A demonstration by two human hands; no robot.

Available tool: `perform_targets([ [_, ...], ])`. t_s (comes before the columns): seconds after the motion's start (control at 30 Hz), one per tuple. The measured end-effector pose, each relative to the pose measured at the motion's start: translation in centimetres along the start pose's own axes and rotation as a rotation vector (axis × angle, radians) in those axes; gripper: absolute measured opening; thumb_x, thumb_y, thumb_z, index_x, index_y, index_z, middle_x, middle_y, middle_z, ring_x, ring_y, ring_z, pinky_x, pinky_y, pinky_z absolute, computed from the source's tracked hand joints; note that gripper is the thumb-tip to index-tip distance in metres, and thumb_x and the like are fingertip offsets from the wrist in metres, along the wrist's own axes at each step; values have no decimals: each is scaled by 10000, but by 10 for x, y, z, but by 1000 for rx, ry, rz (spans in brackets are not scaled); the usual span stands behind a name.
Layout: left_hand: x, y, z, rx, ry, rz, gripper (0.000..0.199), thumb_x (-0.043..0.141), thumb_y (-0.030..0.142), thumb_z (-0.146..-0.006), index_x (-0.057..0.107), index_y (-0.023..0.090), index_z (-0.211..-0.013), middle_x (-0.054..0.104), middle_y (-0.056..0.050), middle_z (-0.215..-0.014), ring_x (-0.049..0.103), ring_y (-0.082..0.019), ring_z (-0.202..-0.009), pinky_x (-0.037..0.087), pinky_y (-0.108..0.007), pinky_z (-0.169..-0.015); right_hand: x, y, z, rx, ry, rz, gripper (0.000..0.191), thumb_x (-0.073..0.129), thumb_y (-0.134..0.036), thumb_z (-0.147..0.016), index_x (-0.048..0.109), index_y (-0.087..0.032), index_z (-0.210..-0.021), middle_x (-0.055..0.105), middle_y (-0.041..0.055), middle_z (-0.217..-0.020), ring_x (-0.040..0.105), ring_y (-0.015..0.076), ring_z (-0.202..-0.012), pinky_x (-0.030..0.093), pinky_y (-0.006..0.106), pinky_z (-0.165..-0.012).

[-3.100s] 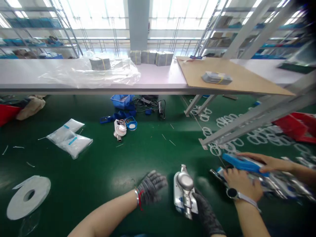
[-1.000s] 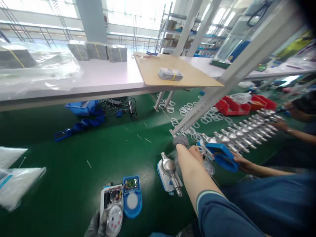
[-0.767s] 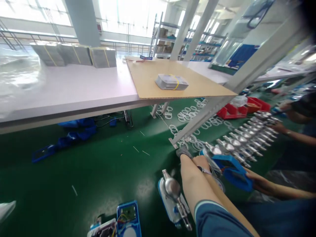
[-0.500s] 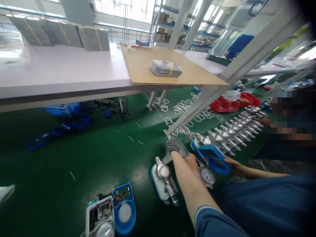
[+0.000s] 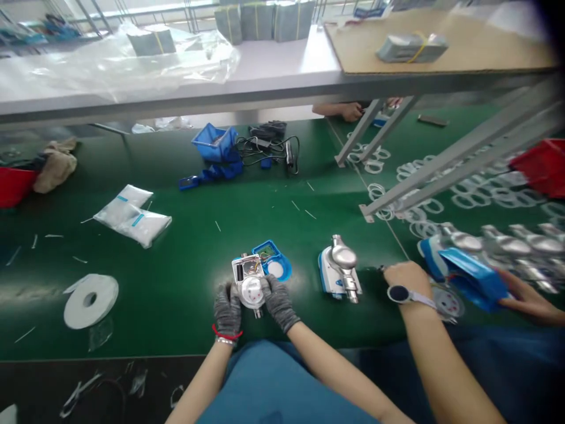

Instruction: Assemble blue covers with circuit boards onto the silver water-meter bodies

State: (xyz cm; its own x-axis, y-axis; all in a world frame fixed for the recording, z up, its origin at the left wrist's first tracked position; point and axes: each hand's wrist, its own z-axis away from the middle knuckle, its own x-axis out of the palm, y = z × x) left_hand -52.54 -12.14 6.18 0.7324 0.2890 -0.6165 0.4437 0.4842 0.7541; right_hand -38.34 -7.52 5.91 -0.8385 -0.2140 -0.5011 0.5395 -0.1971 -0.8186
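An opened meter (image 5: 252, 291), with a white housing, a round dial and wiring inside, lies on the green table (image 5: 185, 312) before me. Its blue cover (image 5: 285, 268), with a circuit board and a white disc, rests open beside it, wires running between them. My left hand (image 5: 227, 309), in a grey knit glove with a red band at the wrist, grips the housing's left side. On the other side, my right hand (image 5: 279, 301), gloved alike, has its fingers at the dial's edge. To the right a closed meter (image 5: 342, 268) with a silver metal body lies apart from my hands.
A co-worker's hand (image 5: 408, 280) with a watch and another holding a blue cover (image 5: 474, 277) work at right. Left are a white tape roll (image 5: 90, 300) and white packets (image 5: 132, 215). A raised shelf (image 5: 273, 76) crosses ahead; white rings (image 5: 424, 206) lie near its slanted legs.
My view has swung left. My right hand, earlier stretched out to the right beyond the closed meter, has come back to the opened meter. My left hand has come into view there.
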Motion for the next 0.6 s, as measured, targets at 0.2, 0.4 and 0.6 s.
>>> perform_targets([
  [0.2, 2, 16, 18, 74, 8, -130, 377, 401, 461, -939, 633, 234, -1131, 717, -58, -1074, 677, -175, -933, 549, -292, -865, 10, -1, -1, -2, 55, 69, 351, 403, -455, -938, 636, -204, -1012, 705, 46, -910, 614, 173, -773, 423, 260, -706],
  [0.4, 12, 10, 20, 44, 56, -105, 349, 387, 370, -958, 639, 212, -1141, 712, -77, -1116, 674, -169, -973, 529, -263, -878, 20, 4, 2, -34, 118, 45, 419, 372, -518, -938, 639, -197, -905, 691, 53, -826, 592, 162, -683, 415, 259, -643],
  [0.6, 7, 23, 12, 26, 69, 5, 325, 396, 398, -953, 662, 211, -938, 725, -39, -946, 657, -128, -807, 495, -212, -758, 20, 3, -1, 2, 117, 22, 380, 416, -515, -915, 616, -193, -884, 686, 44, -800, 591, 165, -676, 407, 260, -634],
])
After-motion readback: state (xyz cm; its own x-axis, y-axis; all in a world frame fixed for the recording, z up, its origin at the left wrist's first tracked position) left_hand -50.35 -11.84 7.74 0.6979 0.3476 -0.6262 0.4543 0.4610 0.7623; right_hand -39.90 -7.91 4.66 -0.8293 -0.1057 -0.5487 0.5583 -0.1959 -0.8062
